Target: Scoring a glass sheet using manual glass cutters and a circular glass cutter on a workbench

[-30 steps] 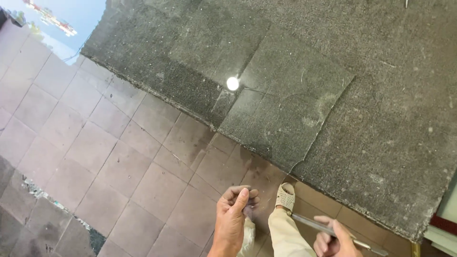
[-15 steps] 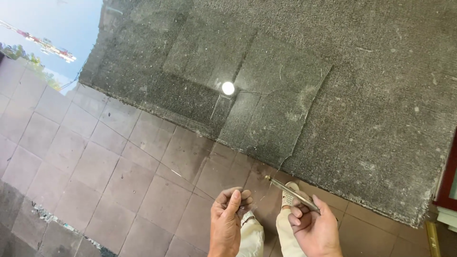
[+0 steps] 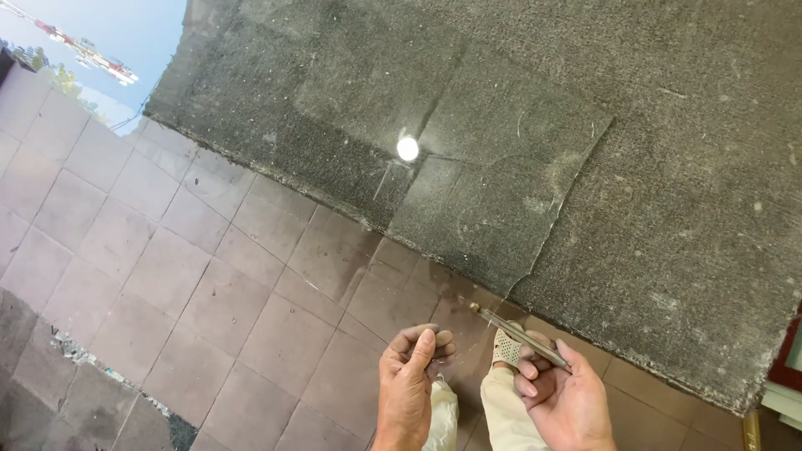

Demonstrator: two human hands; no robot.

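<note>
My right hand [image 3: 561, 399] holds a thin metal rod-like tool [image 3: 516, 333] with a small brass-coloured tip, pointing up and left toward the edge of the dark rough slab [image 3: 518, 150]. My left hand [image 3: 411, 376] is curled with thumb against the fingertips, pinching something too small to make out. Both hands hover low in the view above my legs in light trousers [image 3: 501, 413] and a perforated beige shoe [image 3: 506, 347].
Reddish-brown square tiles [image 3: 209, 276] cover the floor on the left. The grey slab reflects a bright round light spot [image 3: 408, 149]. Rubble and a broken tile edge [image 3: 75, 355] lie at lower left. A doorframe edge [image 3: 785, 367] shows at far right.
The view has shifted slightly. My right hand with the metal tool has come up and leftward into view, nearer my left hand, which stays curled.
</note>
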